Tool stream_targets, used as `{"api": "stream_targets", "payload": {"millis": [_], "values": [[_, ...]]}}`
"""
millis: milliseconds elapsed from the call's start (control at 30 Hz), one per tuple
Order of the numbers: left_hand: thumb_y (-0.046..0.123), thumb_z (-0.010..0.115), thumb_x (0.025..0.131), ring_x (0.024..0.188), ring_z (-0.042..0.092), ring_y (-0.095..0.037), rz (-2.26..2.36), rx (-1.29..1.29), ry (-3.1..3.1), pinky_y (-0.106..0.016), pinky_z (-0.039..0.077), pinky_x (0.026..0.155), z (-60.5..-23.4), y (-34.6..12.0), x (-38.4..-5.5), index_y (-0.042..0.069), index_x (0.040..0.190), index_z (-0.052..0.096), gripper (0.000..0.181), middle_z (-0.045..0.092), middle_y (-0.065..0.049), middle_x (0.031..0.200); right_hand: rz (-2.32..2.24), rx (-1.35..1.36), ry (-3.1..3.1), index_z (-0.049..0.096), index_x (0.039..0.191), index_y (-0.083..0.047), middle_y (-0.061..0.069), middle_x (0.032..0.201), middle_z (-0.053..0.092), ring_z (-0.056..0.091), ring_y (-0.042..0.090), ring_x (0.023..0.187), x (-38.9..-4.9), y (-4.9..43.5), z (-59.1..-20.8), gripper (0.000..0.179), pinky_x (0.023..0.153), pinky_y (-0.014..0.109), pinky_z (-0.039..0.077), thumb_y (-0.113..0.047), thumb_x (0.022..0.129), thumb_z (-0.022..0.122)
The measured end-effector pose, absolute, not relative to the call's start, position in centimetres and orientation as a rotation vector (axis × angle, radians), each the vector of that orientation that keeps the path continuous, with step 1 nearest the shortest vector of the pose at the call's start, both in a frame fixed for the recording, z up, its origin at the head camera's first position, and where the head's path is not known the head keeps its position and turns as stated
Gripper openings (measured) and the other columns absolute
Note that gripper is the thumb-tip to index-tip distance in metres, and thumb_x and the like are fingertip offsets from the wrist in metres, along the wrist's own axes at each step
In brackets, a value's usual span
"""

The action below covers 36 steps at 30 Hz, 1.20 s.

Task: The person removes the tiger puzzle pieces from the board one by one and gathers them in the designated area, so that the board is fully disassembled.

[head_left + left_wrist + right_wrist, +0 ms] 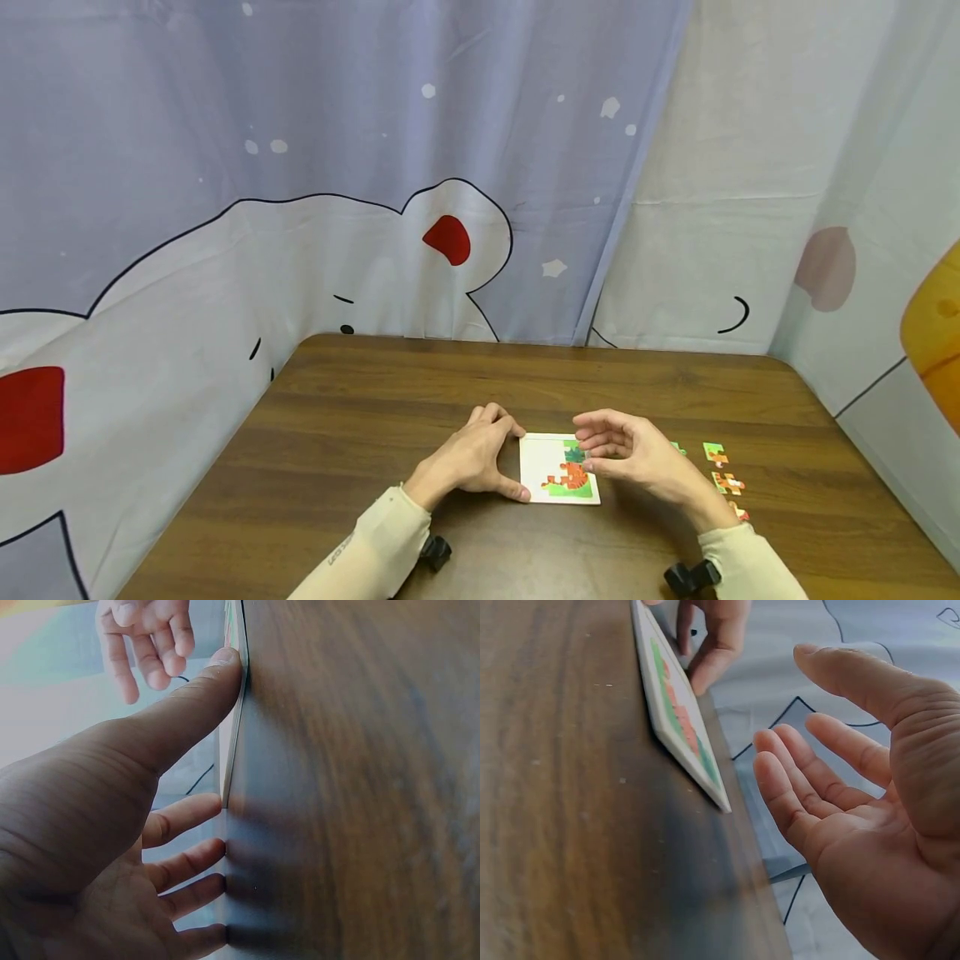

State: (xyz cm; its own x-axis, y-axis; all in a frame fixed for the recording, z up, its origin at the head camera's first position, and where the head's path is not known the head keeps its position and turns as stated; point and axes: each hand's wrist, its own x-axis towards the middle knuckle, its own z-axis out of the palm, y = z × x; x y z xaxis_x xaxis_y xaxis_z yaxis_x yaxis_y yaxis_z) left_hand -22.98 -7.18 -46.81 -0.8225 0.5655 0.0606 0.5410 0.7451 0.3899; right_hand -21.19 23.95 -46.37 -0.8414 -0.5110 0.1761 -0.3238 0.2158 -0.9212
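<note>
One puzzle board (534, 467) lies at the lower middle of the head view, on a brown counter (375, 417). The left hand (474, 457) spreads its fingers apart, thumb and forefinger touching the board's left side. The right hand (637, 450) hovers over its right edge, fingers loosely bent, apart from the thumb. Loose pieces (727, 482) lie at lower right.

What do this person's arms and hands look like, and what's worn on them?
The left hand and right hand are bare, with no gloves or rings showing. The left sleeve and right sleeve are pale cream. Dark lettering, too small to read, marks the left one. A small black block sits by the left cuff, another by the right.
</note>
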Motion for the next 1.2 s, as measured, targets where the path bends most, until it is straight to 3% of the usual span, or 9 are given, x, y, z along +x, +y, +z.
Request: {"api": "stream_targets", "payload": {"millis": [633, 1200], "values": [[0.06, 0.103, 0.072, 0.13, 0.052, -0.024, 0.606, 0.918, 2.877, -0.039, 0.053, 0.109, -46.9, -7.2, -23.1, 0.015, 0.143, 0.068, 0.09, 0.057, -0.006, 0.145, -1.614, -0.874, 2.321, 0.062, 0.141, 0.014, 0.031, 0.121, 0.069, 0.073, 0.035, 0.105, -21.0, 22.9, -48.0, 0.054, 0.093, 0.028, 0.062, -0.005, 0.097, 0.087], [0.06, 0.103, 0.072, 0.127, 0.052, -0.024, 0.614, 0.936, 2.879, -0.038, 0.053, 0.108, -46.8, -7.3, -22.9, 0.014, 0.142, 0.069, 0.091, 0.057, -0.006, 0.143, -1.331, -0.971, 2.582, 0.075, 0.137, -0.012, 0.006, 0.122, 0.069, 0.068, 0.021, 0.104, -20.5, 22.1, -48.9, 0.051, 0.093, 0.03, 0.057, -0.024, 0.092, 0.095]]}}
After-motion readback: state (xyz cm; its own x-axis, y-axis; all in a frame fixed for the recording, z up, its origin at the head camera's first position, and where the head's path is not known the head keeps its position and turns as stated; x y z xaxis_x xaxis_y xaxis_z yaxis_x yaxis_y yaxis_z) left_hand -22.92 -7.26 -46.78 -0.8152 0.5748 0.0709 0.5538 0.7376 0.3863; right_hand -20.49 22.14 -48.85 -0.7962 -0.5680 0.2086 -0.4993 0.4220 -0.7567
